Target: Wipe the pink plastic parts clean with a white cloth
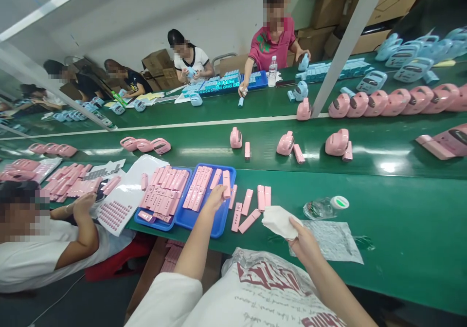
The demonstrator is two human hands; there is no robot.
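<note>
My left hand (217, 198) grips a small pink plastic bar (226, 183) upright over the right edge of a blue tray (219, 225). Inside that tray, rows of pink bars (197, 190) lie side by side. In my right hand (302, 237) is a white cloth (280, 221), pinched at its right end and held just above the green bench. Several loose pink bars (246, 202) rest on the bench between the tray and the cloth. Further left, a second blue tray (164, 226) carries a stacked heap of pink bars.
A clear plastic bottle (321, 208) lies on its side by a plastic sheet (335, 242). Pink housings (336, 143) stand along the green conveyor (204, 156). A co-worker (32, 249) sits at my left near a sticker sheet (116, 215); several others work opposite with blue parts.
</note>
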